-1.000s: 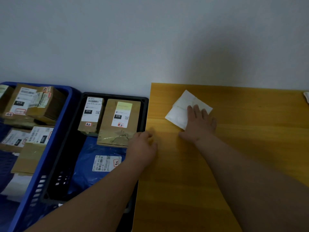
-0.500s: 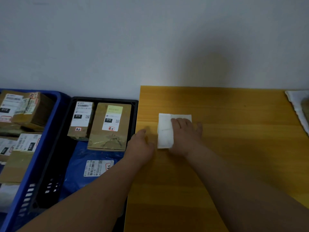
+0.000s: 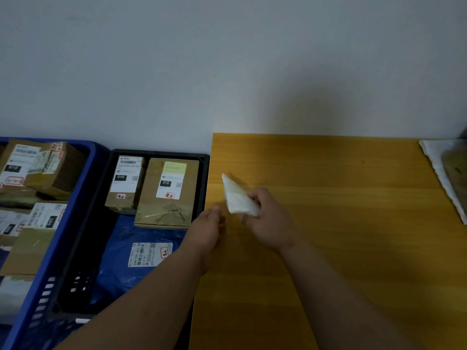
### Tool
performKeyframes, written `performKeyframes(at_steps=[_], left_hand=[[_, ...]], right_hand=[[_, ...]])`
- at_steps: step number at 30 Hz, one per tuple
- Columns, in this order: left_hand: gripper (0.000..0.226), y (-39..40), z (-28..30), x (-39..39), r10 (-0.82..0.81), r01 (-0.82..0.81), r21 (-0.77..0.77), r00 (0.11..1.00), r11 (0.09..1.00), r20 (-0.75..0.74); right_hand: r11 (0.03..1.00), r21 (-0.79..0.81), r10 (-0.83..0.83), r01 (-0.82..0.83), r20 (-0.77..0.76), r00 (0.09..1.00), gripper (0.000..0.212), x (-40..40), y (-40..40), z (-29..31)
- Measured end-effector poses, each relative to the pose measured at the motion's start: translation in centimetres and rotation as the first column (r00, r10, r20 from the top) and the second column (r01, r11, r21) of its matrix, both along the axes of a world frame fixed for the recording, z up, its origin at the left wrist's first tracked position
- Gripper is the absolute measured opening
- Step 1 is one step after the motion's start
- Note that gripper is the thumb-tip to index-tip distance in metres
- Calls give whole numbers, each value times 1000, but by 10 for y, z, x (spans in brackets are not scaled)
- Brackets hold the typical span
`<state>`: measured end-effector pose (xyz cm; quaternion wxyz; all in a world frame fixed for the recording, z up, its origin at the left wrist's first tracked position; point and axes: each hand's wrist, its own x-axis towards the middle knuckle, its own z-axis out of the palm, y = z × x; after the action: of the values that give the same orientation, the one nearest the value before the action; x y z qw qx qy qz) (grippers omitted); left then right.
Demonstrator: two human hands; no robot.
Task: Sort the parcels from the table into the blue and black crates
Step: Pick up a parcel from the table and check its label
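Two boxes (image 3: 165, 190) read "010"; right hand (image 3: 267, 218) fingers pinch white parcel (image 3: 237, 197), left hand (image 3: 206, 224) relaxed.

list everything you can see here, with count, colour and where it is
flat white paper parcel: 1, white, lifted at the table's left edge, in the right hand
wooden table: 1, yellow-orange, right
black plastic crate: 1, black, beside the table
brown cardboard boxes: 2, brown, far end of black crate
blue plastic mailer bag: 1, blue, in black crate
blue plastic crate: 1, blue, far left, holding labelled brown parcels
white wrapped item: 1, table's far right edge
left hand: 1, at table edge
right hand: 1, gripping the parcel
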<state>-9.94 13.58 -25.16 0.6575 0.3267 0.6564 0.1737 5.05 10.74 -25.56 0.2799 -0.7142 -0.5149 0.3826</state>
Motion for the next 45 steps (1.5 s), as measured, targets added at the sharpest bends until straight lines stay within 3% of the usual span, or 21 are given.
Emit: performKeyframes(at_steps=[5,9,16,23,28,30,33,35,38,41,45], left_hand=[[28,-4,12,-3,1,0,-5,997,1000,81],[31,-9,22,-10,51,-52,11,991,999,121],[10,-18,43,-34,97,-106,59,986,993,134],[11,-27,50,-50,107,-134,139,977,981,185],[18,-31,45,-61,103,-136,152,972,979,211],[29,-33,43,-65,176,-215,146,954,966,241],[50,-31,39,-77,361,-399,91,890,913,278],[53,-30,38,-85,368,-397,39,881,917,297],[47,-31,36,-94,265,-286,18,908,958,325],[26,-29,35,-110,277,-311,73,915,948,294],[25,-17,41,-146,249,-293,90,909,952,333]], right_hand=[[982,12,-182,191,-243,953,23,-6,-5,12],[919,-223,-391,325,-623,678,24,-3,-8,14],[896,-349,-444,276,-734,514,31,-13,-25,16],[917,-268,-389,294,-761,520,44,-23,-31,34],[906,-222,-408,360,-683,606,20,-24,-31,34],[901,-232,-423,365,-656,625,11,-30,-32,33],[872,-272,-478,406,-650,591,11,-39,-31,30],[841,-321,-525,435,-677,516,11,-49,-30,29],[841,-364,-531,401,-699,479,18,-71,-29,28],[875,-363,-483,321,-708,515,18,-92,-27,31],[897,-355,-441,262,-730,522,30,-114,-16,38]])
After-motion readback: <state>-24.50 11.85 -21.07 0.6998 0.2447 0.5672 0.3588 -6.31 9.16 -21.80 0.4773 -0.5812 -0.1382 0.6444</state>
